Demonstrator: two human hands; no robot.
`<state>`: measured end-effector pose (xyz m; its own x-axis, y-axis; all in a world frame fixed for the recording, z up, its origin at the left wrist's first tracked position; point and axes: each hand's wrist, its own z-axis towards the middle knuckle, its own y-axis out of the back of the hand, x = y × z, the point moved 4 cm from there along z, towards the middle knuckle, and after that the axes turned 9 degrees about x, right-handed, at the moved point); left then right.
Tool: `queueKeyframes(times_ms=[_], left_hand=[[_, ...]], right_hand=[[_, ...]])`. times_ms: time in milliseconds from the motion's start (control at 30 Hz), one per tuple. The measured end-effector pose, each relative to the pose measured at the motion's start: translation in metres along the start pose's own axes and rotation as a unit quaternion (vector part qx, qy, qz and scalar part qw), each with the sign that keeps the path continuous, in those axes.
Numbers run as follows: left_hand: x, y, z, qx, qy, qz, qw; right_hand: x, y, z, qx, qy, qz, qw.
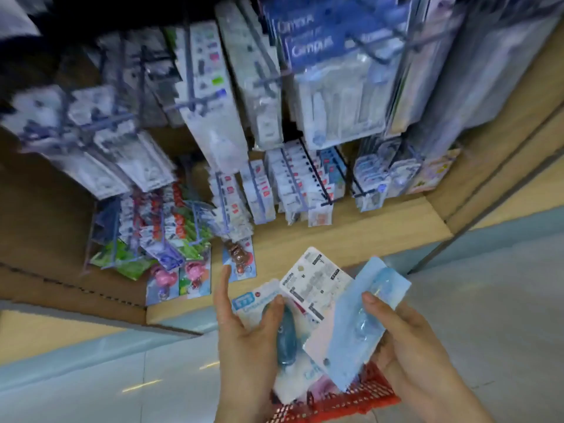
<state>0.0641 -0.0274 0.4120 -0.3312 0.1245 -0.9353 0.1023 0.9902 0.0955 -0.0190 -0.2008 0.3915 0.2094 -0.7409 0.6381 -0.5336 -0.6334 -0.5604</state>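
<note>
Two light, stiff-carded blister packs are held at lower centre of the frame above a red basket [351, 403], the teal pack [287, 329] pinched under the thumb of the left hand [244, 337], the pale blue pack [360, 325], long axis slanting toward upper right, gripped by the right hand [410, 343]; card edges are judged the best hold.

Far across: pale wooden display shelf [351, 230], wire hooks [317, 175] crowded with hanging packets [335, 117]. Left: brown cardboard panel [45, 224]. Near: glossy pale floor tiles [488, 315] with lamp glints [142, 386].
</note>
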Motion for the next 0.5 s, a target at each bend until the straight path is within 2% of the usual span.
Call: queueKeyframes(times_ms=[67,267,500], left_hand=[[-0.051,0.004,-0.023,0.020,-0.032,0.038,0.999],[-0.184,0.010,-0.101,0.055,0.005,-0.051,0.997],[-0.290,0.013,-0.177,0.072,-0.126,0.019,0.989]], right_hand=[[0.034,-0.025,-0.031,0.023,0.009,-0.006,1.000],[0.119,-0.096,-0.119,0.091,0.056,-0.050,0.993],[0.191,-0.149,-0.206,0.136,0.103,-0.113,0.979]])
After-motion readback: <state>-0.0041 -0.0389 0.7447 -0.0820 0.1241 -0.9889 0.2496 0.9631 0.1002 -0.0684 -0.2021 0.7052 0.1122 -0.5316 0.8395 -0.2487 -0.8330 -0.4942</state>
